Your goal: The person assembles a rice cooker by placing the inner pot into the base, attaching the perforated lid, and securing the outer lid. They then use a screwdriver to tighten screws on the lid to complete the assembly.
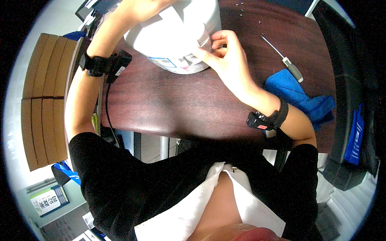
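A white, rounded appliance [161, 36], shaped like a rice cooker, stands at the far edge of the view on the table. A blue-edged label and a raised front part [201, 38] show on its near side. My right hand [225, 52] grips this raised part, thumb on the near side and fingers bent round the right side. My left hand [146, 9] reaches over the appliance's top from the left. Its fingers run out of the picture at the upper edge, so their grip is hidden.
On the dark wood table [169, 104], a screwdriver [295, 70] lies at the right beside a crumpled blue cloth [297, 94]. Small bits [241, 9] are scattered at the far side. Cardboard boxes [44, 100] stand at the left, a black chair [341, 100] at the right.
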The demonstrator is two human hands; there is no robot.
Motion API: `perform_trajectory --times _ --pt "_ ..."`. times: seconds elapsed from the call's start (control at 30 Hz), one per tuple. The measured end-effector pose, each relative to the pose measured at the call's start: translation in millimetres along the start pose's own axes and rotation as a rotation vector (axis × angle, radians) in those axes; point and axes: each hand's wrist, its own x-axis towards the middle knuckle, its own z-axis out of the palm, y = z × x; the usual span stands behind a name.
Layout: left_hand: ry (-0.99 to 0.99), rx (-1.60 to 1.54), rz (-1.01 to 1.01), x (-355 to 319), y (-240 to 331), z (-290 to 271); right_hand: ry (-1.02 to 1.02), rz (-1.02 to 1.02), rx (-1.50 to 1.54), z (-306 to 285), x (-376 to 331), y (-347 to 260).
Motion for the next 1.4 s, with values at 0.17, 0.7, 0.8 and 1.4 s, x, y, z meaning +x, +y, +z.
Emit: perform_trajectory --times 0.17,0.7,0.8,1.4 --pt "0.03 0.087 -0.161 -12.6 5.2 -6.1 0.05 -0.158 -0.215 7.6 5.1 18.8" --pt "0.507 -0.683 -0.423 -155.7 68.6 90.5 -0.063 -0.076 0.024 -2.5 8.5 20.3" --pt "0.447 -0.816 -0.428 -156.8 73.8 98.2 -0.084 -0.061 -0.004 -5.5 9.9 13.9" --pt "0.418 -1.036 -0.524 -156.8 78.4 102.2 -0.305 -0.043 -0.311 -33.1 0.8 -20.4"
